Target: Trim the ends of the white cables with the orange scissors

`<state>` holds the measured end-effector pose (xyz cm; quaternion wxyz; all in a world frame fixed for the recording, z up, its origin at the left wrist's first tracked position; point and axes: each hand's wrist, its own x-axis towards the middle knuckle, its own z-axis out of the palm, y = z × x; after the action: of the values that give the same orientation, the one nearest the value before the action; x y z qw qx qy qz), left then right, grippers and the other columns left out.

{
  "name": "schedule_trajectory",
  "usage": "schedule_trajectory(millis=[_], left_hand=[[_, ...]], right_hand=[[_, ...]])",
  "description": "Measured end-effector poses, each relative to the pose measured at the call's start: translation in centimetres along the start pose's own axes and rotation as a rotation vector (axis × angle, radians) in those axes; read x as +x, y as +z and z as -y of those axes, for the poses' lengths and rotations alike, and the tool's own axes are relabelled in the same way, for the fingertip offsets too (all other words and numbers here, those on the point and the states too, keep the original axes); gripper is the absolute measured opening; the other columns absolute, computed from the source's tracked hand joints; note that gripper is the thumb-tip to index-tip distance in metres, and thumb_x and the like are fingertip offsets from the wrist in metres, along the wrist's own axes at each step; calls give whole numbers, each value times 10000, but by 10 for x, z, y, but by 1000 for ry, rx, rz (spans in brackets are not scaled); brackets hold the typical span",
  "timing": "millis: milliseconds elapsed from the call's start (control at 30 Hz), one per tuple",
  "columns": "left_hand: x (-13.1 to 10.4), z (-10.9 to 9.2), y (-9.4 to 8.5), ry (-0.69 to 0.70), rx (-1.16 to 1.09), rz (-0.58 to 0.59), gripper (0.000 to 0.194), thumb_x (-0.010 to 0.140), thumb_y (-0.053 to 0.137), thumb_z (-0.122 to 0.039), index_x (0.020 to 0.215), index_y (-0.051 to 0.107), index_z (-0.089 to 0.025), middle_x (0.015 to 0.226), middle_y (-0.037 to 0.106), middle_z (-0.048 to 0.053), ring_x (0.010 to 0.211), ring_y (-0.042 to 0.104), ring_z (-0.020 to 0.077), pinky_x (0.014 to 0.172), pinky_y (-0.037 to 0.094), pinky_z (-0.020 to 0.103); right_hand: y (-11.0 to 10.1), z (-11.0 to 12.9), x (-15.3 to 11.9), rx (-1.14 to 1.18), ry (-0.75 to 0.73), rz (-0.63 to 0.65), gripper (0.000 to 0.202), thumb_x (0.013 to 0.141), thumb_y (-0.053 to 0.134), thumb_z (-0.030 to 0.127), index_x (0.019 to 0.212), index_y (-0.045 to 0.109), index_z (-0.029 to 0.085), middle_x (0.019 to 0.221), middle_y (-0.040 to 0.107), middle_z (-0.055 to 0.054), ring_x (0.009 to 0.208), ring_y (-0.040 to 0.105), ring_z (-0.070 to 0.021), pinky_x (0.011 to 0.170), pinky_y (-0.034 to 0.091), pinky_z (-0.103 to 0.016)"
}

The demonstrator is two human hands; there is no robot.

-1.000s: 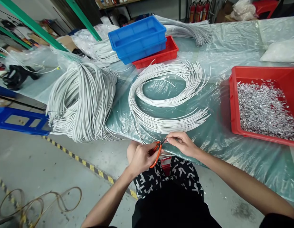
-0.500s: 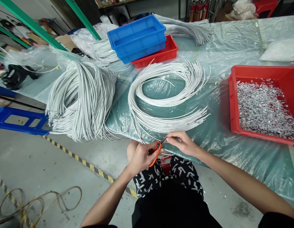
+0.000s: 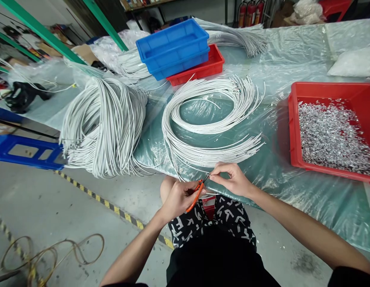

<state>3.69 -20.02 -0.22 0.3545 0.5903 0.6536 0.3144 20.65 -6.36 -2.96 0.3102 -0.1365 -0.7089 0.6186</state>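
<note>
My left hand (image 3: 179,199) is closed around orange-handled pliers (image 3: 195,196) at the table's front edge, above my lap. Their dark jaws slant up to the right and meet the fingertips of my right hand (image 3: 231,179). That hand is pinched at the jaws, and whatever sits between its thumb and finger is too small to make out. Just beyond both hands, a bundle of white cables (image 3: 199,153) lies in a curved loop on the table. A few strands trail from its left side toward my left hand.
A large heap of white cable (image 3: 104,123) overhangs the table edge at left. On the right stands a red bin (image 3: 294,123) of small shiny metal pieces (image 3: 331,137). Blue bins (image 3: 173,48) rest on a red tray (image 3: 216,63) behind the loop. Plastic sheeting covers the table (image 3: 274,171).
The pliers' jaws have shifted slightly up and to the right, nearer my right fingertips. My right hand has risen a little. The cables and bins stay in place.
</note>
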Motion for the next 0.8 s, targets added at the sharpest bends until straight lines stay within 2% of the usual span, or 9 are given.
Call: schedule_trajectory(millis=[133,300,433,567,700,800], left_hand=[[-4,3,4,-99,-159,34,255,889,630,-318,780,686,-95,558,534,-11,462,447,66,423,336,179],[-9,4,13,-210,-333,47,314,895,619,-388,855,699,-87,563,534,-8,427,485,71,402,377,178],[-13,1,16,-264,-396,49,375,883,616,-450,788,663,-91,560,543,1,405,502,81,388,394,186],[-13,-1,14,-216,-344,31,377,894,604,-442,741,639,-98,555,534,4,422,481,80,404,391,194],[-10,-3,8,-75,-156,-24,357,913,588,-408,746,658,-101,575,515,0,490,424,78,443,359,196],[-6,-4,2,47,31,-51,339,907,607,-379,720,662,-102,556,478,-18,510,355,72,454,310,198]], right_hand=[[5,2,-3,-248,-213,-86,140,897,630,169,782,711,162,648,639,-25,655,528,-155,656,420,-314],[8,0,-7,-708,-551,-183,130,894,605,96,853,695,181,639,641,-22,694,518,-179,671,393,-338],[9,-4,-8,-841,-632,-191,143,903,581,93,880,680,194,641,621,-22,715,530,-190,682,378,-349],[10,-5,-7,-687,-543,-120,157,931,527,123,846,645,182,660,599,-38,682,489,-185,665,388,-336],[8,1,-6,-338,-301,-39,249,991,465,220,813,636,185,680,593,-38,674,486,-176,660,393,-320],[3,5,-4,-97,-83,53,297,993,492,302,786,666,179,718,611,-38,694,507,-165,695,406,-312]])
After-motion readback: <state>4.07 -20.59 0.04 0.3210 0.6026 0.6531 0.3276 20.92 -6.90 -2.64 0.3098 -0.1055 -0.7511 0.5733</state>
